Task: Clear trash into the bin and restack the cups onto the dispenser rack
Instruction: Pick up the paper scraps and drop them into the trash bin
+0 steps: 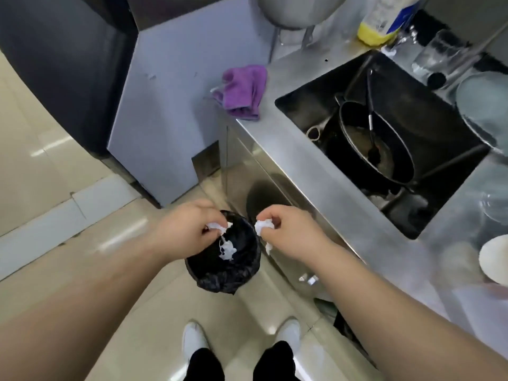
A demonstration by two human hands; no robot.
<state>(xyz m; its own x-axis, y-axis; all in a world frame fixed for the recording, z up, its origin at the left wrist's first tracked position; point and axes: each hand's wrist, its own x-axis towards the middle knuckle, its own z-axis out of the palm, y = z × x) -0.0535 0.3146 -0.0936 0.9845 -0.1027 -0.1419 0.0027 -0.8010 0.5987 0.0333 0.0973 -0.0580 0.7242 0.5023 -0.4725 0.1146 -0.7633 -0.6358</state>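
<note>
A small bin [220, 273] lined with a black bag stands on the floor beside the steel counter. My left hand [187, 229] hovers over its left rim, closed on a crumpled white tissue [217, 226]. My right hand [288, 229] is over the right rim, closed on another white tissue wad [262, 226]. A white scrap of tissue [227, 249] is inside the bin or dropping into it. Clear glass cups [437, 55] stand at the back of the counter, blurred.
A steel counter [275, 111] holds a sink [398, 204] with a black pan [384, 149] in it. A purple cloth [244, 90] lies at the counter's left corner. Plates [492, 259] sit at the right edge. A yellow bottle [382, 23] stands behind. My white shoes are below.
</note>
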